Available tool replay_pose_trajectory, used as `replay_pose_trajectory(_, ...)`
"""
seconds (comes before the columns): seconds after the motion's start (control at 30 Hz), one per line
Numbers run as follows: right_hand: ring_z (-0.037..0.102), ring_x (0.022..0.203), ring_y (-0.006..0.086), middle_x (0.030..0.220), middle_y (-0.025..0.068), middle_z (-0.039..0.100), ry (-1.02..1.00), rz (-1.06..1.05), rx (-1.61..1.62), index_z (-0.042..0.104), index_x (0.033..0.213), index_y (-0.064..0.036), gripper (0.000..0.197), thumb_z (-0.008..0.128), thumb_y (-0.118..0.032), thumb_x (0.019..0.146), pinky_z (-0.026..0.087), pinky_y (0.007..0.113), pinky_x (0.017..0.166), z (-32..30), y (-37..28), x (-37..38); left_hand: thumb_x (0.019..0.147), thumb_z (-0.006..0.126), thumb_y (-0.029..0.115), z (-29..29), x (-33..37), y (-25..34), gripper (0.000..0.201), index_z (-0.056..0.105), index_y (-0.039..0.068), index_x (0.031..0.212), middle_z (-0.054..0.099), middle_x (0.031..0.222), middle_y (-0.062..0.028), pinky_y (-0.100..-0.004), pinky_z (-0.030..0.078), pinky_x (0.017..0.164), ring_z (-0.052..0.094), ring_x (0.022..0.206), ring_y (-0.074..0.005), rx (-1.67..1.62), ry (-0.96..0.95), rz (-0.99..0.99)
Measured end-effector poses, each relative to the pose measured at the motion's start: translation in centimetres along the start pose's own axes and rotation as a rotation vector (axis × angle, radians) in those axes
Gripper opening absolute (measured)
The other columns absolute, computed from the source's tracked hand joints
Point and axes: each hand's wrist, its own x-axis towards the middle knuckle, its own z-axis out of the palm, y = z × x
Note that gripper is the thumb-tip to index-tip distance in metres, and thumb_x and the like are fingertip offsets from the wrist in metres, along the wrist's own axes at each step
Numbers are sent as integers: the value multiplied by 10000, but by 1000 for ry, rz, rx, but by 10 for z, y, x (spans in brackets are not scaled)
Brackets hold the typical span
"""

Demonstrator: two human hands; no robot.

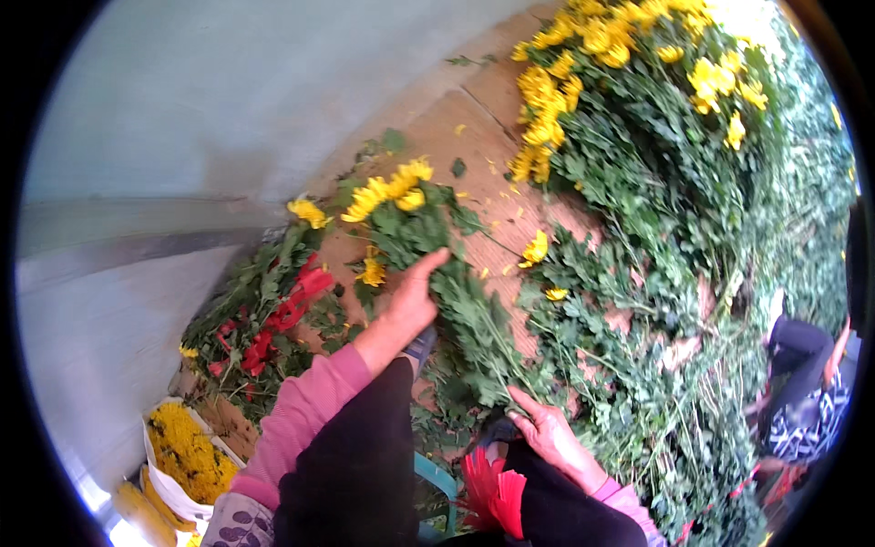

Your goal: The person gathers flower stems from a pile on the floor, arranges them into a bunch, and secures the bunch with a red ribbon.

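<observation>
A small bunch of yellow chrysanthemums (pixel 474 319) lies slantwise before me, its blooms toward the far left and its stems toward my lap. My left hand (pixel 412 301) is closed on the leafy stems below the blooms, with part of the fingers hidden by the leaves. Lower down, my right hand (pixel 554 436) grips the stem end between thumb and fingers. A bundle of red strips (pixel 492 492) rests on my dark-trousered leg, beside the right wrist.
A big heap of yellow chrysanthemums (pixel 656 155) covers the right side. Cut greenery with red ribbon (pixel 301 296) lies at left, near a white-lined container (pixel 150 438) of yellow flower heads. Brown cardboard (pixel 419 137) covers the floor beside a pale wall (pixel 182 109). Another person (pixel 807 392) sits far right.
</observation>
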Motion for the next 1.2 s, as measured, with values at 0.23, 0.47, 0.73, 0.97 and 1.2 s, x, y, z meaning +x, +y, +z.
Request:
replay_pose_trajectory(0.23,518,1224,215,1366,131,566,-640,759,528,529,1365,-55,629,326,-546,1029,383,355,1068,-2,135,-140,870,679,142,-16,19,39,251,615,32,1086,665,1017,-96,-475,554,835,650,910,-277,34,213,8)
replay_pose_trajectory(0.47,676,992,193,1145,40,702,-478,911,-423,703,1100,-116,555,470,-594,943,547,352,830,-98,240,-118,911,656,139,-13,5,1,298,581,28,1177,651,1085,-114,-477,523,925,637,997,-295,12,84,-78)
replay_pose_trajectory(0.73,692,820,255,951,141,723,-475,261,212,658,1124,-17,375,446,-312,1032,562,380,775,-86,26,-30,907,674,156,-30,13,2,307,592,39,1178,657,1103,-96,-461,522,936,638,1014,-277,94,143,16)
replay_pose_trajectory(0.97,600,982,335,1024,138,601,647,324,-621,655,1148,-79,324,703,-202,852,492,428,854,-124,140,15,913,685,176,-39,12,-11,333,583,38,1198,643,1174,-90,-444,509,975,622,1063,-265,71,64,-10)
replay_pose_trajectory(1.2,624,975,364,1022,188,649,756,-116,-668,644,1125,-58,262,630,-61,863,498,454,834,-124,129,59,897,707,204,-5,-14,-10,297,618,67,1146,667,1106,-53,-405,525,920,638,1005,-227,68,-49,-93)
